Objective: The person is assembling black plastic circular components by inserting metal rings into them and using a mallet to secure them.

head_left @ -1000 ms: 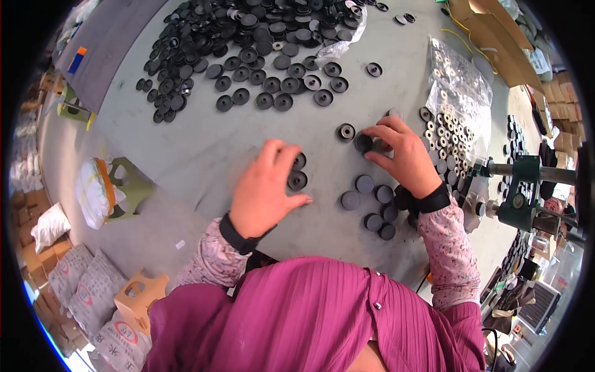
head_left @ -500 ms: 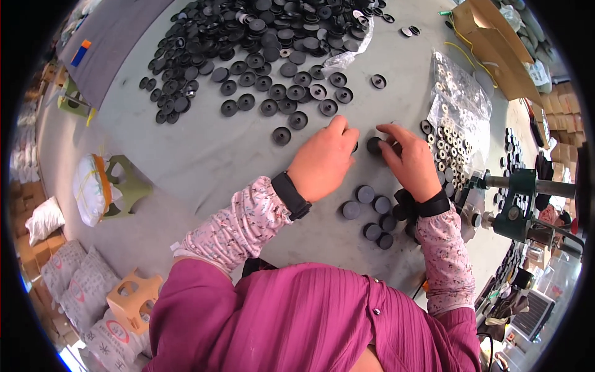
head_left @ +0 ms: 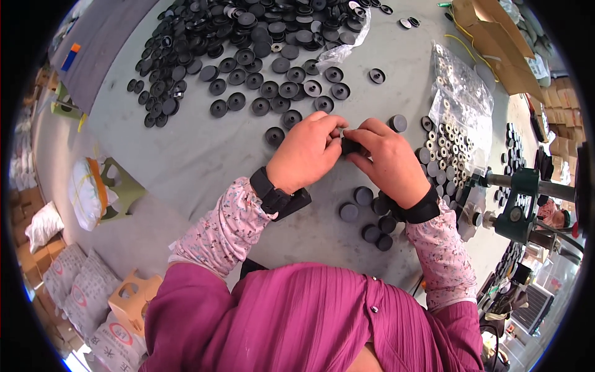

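My right hand is closed on a small black round cap above the grey table. Close beside it, my left hand has its fingers pinched together, nearly touching the cap; what they hold, if anything, is hidden. One upright cap stands just beyond my right fingers. Several more caps form a cluster near my right wrist. Ahead of my left hand lie shallow black round lids, hollow side up with a small stub in the middle.
A big heap of black lids covers the far side. At right, pale rings spill by a clear plastic bag. A green metal hand press stands at the right edge, a cardboard box at the far right.
Both hands have come together, my right one moving left with a cap. A cap now stands where my right fingers were. The view has shifted slightly.
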Action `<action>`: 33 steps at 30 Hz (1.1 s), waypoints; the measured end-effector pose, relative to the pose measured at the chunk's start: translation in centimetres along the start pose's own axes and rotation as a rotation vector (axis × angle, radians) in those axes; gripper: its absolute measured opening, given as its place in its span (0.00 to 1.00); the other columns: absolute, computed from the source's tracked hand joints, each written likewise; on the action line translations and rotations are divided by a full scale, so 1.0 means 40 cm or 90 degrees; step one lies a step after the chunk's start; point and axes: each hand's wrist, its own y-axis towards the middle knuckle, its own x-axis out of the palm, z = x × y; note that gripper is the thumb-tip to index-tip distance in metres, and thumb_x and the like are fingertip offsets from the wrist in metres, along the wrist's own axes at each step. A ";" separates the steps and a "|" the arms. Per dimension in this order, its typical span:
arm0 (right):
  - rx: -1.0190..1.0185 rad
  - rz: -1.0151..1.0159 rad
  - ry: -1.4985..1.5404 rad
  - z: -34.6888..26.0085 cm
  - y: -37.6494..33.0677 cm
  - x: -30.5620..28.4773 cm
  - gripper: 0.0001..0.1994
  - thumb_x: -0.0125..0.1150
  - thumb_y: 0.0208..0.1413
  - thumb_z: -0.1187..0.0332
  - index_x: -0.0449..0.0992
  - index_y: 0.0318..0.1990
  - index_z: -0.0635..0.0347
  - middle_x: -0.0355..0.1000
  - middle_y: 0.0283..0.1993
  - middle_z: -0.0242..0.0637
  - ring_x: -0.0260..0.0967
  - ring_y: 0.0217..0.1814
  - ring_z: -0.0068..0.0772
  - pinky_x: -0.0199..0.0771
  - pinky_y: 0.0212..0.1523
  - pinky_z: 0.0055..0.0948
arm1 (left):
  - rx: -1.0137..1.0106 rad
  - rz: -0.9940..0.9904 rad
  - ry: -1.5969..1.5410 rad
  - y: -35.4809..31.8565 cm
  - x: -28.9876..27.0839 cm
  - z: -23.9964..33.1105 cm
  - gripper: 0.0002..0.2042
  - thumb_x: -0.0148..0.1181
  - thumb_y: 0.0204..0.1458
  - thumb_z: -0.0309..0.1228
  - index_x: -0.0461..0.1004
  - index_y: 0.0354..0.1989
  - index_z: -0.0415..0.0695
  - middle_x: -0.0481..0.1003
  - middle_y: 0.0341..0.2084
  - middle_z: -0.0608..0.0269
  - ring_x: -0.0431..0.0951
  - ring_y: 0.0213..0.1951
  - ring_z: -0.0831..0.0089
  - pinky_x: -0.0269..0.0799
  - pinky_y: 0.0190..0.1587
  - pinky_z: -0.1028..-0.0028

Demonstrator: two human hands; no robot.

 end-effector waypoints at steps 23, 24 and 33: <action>-0.009 0.042 -0.016 0.025 -0.005 0.043 0.12 0.64 0.54 0.74 0.77 0.46 0.62 0.74 0.44 0.43 0.77 0.44 0.53 0.78 0.45 0.46 | -0.071 -0.016 -0.017 0.030 0.012 0.032 0.12 0.66 0.54 0.20 0.79 0.47 0.36 0.73 0.36 0.67 0.74 0.25 0.82 0.77 0.26 0.78; -0.006 0.031 -0.031 0.018 -0.025 0.030 0.15 0.64 0.53 0.74 0.77 0.50 0.62 0.73 0.46 0.43 0.77 0.45 0.53 0.78 0.46 0.45 | -0.064 -0.006 0.004 0.027 0.019 0.036 0.10 0.67 0.55 0.22 0.80 0.45 0.36 0.74 0.32 0.68 0.74 0.25 0.83 0.75 0.26 0.78; 0.338 0.261 0.137 -0.037 -0.688 -0.262 0.16 0.63 0.53 0.82 0.81 0.50 0.61 0.77 0.46 0.43 0.78 0.45 0.42 0.77 0.48 0.35 | 0.028 -0.063 0.250 -0.041 0.032 0.168 0.14 0.71 0.51 0.29 0.80 0.44 0.37 0.77 0.34 0.60 0.77 0.33 0.74 0.73 0.34 0.74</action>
